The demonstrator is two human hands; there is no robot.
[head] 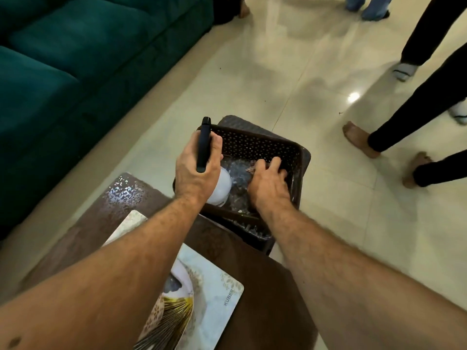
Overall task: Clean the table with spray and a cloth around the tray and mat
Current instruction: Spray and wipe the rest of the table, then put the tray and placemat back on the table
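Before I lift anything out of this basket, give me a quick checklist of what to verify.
1. Spray bottle gripped by the left hand: ok, fingers curl round its dark head.
2. Cloth held by the right hand: cannot tell; its fingers reach down into crinkled clear plastic.
3. Brown perforated basket steady: cannot tell; it sits on a dark stand at the table end.
4. Table sprayed: ok, droplets glisten at the far corner.
5. Printed mat kept dry: cannot tell.
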